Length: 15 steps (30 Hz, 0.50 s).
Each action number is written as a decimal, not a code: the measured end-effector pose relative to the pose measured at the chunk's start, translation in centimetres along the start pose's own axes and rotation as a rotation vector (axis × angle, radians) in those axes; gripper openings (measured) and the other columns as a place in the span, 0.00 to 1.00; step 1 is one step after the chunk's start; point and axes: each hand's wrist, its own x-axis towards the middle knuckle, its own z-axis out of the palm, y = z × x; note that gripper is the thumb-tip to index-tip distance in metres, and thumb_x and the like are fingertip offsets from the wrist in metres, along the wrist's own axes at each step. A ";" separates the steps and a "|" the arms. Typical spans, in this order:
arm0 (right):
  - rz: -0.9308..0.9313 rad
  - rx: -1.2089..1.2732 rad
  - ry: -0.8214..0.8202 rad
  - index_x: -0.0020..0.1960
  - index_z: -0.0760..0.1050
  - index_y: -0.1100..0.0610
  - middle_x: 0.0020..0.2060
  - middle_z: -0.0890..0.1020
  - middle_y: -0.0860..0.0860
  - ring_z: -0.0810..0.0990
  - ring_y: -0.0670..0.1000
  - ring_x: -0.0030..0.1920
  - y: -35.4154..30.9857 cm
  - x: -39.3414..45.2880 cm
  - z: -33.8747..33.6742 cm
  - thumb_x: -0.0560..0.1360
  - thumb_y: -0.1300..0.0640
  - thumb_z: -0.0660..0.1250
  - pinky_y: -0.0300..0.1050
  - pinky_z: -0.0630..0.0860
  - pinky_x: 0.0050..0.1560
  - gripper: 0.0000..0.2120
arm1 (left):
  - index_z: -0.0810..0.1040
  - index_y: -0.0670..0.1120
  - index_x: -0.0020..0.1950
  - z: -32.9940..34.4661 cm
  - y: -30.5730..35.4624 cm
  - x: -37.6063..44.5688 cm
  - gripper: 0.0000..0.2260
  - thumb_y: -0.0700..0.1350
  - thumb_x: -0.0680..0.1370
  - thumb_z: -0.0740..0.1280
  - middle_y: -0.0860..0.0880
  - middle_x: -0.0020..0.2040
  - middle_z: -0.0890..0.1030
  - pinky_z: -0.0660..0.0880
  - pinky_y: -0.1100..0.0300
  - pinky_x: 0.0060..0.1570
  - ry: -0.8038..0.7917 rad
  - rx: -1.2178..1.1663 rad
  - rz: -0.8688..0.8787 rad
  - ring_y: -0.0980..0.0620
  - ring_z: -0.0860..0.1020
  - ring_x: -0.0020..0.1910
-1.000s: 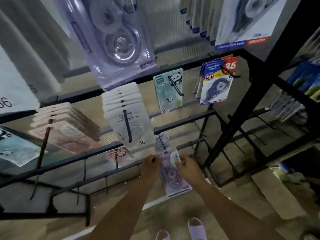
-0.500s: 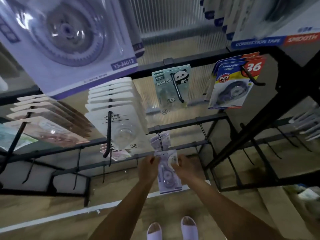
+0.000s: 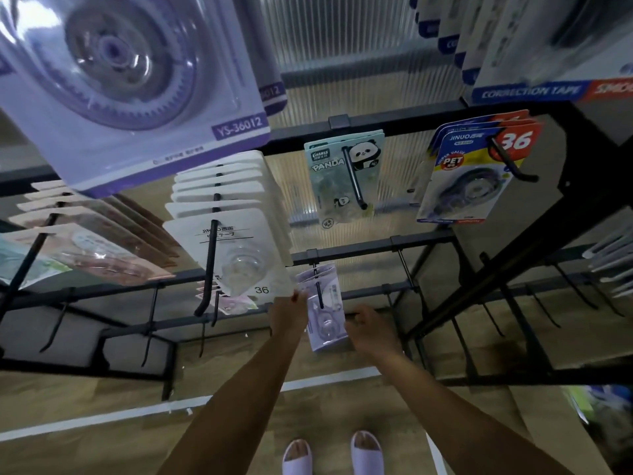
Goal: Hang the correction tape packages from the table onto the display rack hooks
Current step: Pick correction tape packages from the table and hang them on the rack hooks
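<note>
package: the lilac correction tape package sits between your two hands, its top hole threaded on the hook of the rail just above them, so it appears to hang there already.
left grip: your left hand pinches the package's upper left edge, fingers curled on it, probably to steady the card on the hook.
right grip: your right hand lies at the lower right edge; whether it grips or only touches, i cannot tell.
pose: both forearms reach forward and down, wrists close together.
neighbours: white "36" packs hang just left of the left grip.
judgement: release looks due.
</note>
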 end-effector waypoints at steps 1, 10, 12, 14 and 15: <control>0.001 -0.002 -0.006 0.48 0.74 0.51 0.49 0.80 0.51 0.73 0.42 0.38 0.2 0.0 -0.1 0.77 0.56 0.63 0.34 0.68 0.35 0.02 | 0.77 0.43 0.43 0.1 0.4 0.5 0.12 0.49 0.81 0.62 0.47 0.37 0.76 0.64 0.67 0.31 0.007 -0.024 -0.032 0.50 0.75 0.40; 0.014 0.004 -0.121 0.67 0.69 0.49 0.60 0.77 0.48 0.73 0.44 0.47 -1.3 -1.3 0.3 0.76 0.53 0.63 0.37 0.70 0.45 0.19 | 0.79 0.36 0.51 -0.4 -0.2 -0.9 0.15 0.48 0.80 0.62 0.39 0.48 0.80 0.74 0.54 0.50 -0.032 0.111 -0.036 0.44 0.78 0.48; -0.036 -0.004 -0.154 0.67 0.69 0.50 0.61 0.76 0.49 0.73 0.44 0.48 -2.4 -2.0 1.1 0.78 0.53 0.62 0.38 0.70 0.44 0.18 | 0.79 0.35 0.51 -1.0 -1.1 -2.4 0.12 0.44 0.79 0.64 0.38 0.48 0.80 0.76 0.50 0.52 -0.042 0.160 0.030 0.43 0.79 0.48; -0.078 -0.042 -0.194 0.67 0.69 0.52 0.62 0.75 0.51 0.75 0.47 0.52 -3.7 -3.0 2.1 0.79 0.56 0.62 0.40 0.73 0.49 0.17 | 0.78 0.37 0.57 -2.2 -2.2 -4.0 0.12 0.44 0.79 0.64 0.39 0.53 0.80 0.75 0.50 0.56 -0.045 0.187 0.055 0.43 0.79 0.53; -0.099 -0.071 -0.214 0.67 0.70 0.54 0.62 0.76 0.52 0.75 0.49 0.56 -4.5 -3.5 2.6 0.79 0.57 0.62 0.44 0.74 0.55 0.17 | 0.77 0.39 0.60 -3.0 -2.8 -4.8 0.13 0.45 0.79 0.64 0.41 0.57 0.79 0.74 0.52 0.57 -0.054 0.193 0.058 0.45 0.78 0.55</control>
